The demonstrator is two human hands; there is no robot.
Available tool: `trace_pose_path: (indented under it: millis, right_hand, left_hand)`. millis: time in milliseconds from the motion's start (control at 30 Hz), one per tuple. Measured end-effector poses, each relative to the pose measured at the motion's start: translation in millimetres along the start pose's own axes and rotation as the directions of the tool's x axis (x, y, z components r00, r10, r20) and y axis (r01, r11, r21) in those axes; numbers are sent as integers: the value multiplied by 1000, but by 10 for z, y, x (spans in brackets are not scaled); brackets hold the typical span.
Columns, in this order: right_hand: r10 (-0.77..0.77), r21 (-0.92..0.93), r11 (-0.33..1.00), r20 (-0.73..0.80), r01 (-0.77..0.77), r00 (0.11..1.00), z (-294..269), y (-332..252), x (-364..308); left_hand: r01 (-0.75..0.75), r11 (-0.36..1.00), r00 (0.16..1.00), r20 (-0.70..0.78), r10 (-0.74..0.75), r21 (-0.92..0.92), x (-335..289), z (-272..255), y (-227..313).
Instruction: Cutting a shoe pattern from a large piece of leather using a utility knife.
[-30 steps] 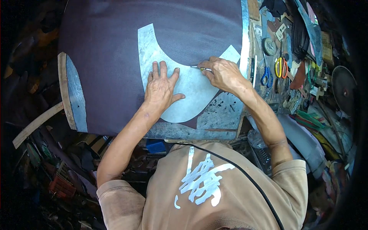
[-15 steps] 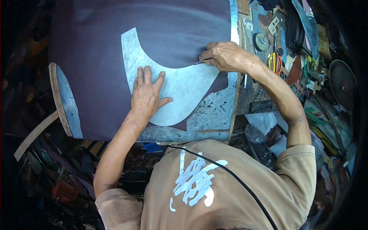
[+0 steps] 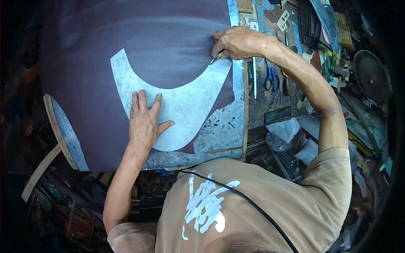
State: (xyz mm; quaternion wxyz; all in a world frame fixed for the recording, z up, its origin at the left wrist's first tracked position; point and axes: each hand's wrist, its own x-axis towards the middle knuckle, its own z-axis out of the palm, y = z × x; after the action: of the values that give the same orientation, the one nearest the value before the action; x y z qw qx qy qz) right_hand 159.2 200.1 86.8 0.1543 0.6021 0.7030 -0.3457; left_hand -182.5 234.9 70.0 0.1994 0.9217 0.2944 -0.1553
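Note:
A pale grey curved template (image 3: 183, 109) lies flat on a large dark maroon sheet (image 3: 84, 76) that looks like leather. My left hand (image 3: 144, 120) presses down on the template's left part, palm down with fingers spread. At the upper right end of the template's inner curve, my right hand (image 3: 238, 42) grips a slim pointed tool (image 3: 216, 58) with a silvery tip. That tip touches the template's edge where it meets the maroon sheet. My fingers cover most of the tool, so I cannot tell whether it is a knife or a pen.
The sheet covers a worktable (image 3: 219, 128) with a speckled grey top. On a bench to the right lie blue-handled scissors (image 3: 272, 79), a white stick (image 3: 254, 78) and a dark stack of pieces (image 3: 310, 25). A round fan-like disc (image 3: 371, 78) stands farther right. A black cable (image 3: 253, 211) crosses my shirt.
My right hand has moved the tool along the inner curve toward the template's upper right end. My left hand stays on the template. The whole view has shifted and turned slightly.

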Motion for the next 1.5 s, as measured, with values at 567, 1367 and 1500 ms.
trace_pose_path:
  millis: [567,1367,1500]
  right_hand:
    - [19,-35,999,-106,-23,994,37,445,80]
    - [537,642,766,-626,-17,566,1186,-312,-457]
    - [507,607,795,-657,-9,558,1233,-273,-449]
  left_hand:
    - [10,1000,999,31,-11,30,3,12,-8]
    - [-499,824,859,34,510,269,1102,-177,983]
    - [-508,816,861,121,494,277,1190,-170,1004]
